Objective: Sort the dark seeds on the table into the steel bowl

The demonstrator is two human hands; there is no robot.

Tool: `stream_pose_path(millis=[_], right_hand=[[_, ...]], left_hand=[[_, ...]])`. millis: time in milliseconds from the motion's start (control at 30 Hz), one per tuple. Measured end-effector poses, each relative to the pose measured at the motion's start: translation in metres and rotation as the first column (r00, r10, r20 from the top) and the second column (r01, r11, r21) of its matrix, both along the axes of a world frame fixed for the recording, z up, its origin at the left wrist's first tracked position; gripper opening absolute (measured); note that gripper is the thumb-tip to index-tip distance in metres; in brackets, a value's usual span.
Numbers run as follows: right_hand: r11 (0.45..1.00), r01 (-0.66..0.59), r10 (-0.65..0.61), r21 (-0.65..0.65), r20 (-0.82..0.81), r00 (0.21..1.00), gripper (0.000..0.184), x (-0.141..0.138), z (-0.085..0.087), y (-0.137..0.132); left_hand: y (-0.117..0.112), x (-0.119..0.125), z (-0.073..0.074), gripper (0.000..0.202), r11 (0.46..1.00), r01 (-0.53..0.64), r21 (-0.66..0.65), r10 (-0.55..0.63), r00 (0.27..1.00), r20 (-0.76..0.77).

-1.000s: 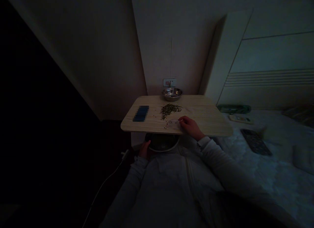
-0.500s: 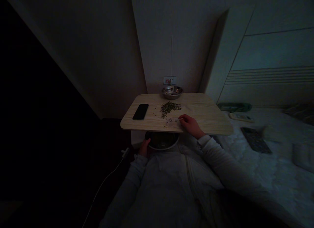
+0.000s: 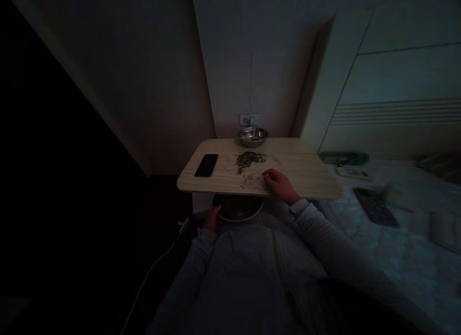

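My right hand [image 3: 281,185] rests at the front of the small wooden table [image 3: 306,167]. Its fingers are closed on the edge of a thin, clear, rounded plastic piece [image 3: 255,182], which lies low over the tabletop with a few dark grains at it. Beyond this spreads a loose heap of small green beans [image 3: 248,159], with a few strays around it. Below the table edge, my left hand [image 3: 212,217] grips the left rim of a dark-looking basin [image 3: 239,209] with a pale rim. The table hides the basin's far side.
A shiny metal bowl [image 3: 252,137] stands at the table's back edge, below a wall socket [image 3: 248,118]. A black phone [image 3: 206,165] lies at the left. A power strip [image 3: 184,225] with a white cable is at lower left; a bed [image 3: 406,263] is at right.
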State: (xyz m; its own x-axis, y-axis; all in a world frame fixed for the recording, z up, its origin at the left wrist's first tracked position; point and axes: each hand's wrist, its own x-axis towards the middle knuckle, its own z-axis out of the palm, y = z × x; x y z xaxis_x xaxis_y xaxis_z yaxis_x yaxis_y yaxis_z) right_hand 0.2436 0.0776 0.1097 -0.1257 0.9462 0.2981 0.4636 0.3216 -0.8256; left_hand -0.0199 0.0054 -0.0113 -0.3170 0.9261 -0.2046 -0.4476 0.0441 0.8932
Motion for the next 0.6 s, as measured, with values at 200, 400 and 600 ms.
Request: stream_pose_path(millis=[200,400,600], right_hand=[[1.000,-0.001,0.001,0.006,-0.061,0.998,0.020,0.0012,-0.0015,0.0023],[1.000,-0.001,-0.003,-0.026,-0.141,0.990,0.024,0.0028,-0.0041,0.0055],[0.998,0.035,-0.039,-0.047,-0.088,0.995,0.024,0.0024,0.0001,0.0042]], left_hand=[[0.0040,0.0100,0.0001,0.022,0.999,0.006,-0.042,-0.005,1.000,0.026],[0.0021,0.0051,0.0031,0.023,1.000,0.024,-0.005,-0.025,0.998,-0.064],[0.0023,0.0036,0.0016,0.011,0.999,0.035,-0.013,-0.036,0.992,-0.121]])
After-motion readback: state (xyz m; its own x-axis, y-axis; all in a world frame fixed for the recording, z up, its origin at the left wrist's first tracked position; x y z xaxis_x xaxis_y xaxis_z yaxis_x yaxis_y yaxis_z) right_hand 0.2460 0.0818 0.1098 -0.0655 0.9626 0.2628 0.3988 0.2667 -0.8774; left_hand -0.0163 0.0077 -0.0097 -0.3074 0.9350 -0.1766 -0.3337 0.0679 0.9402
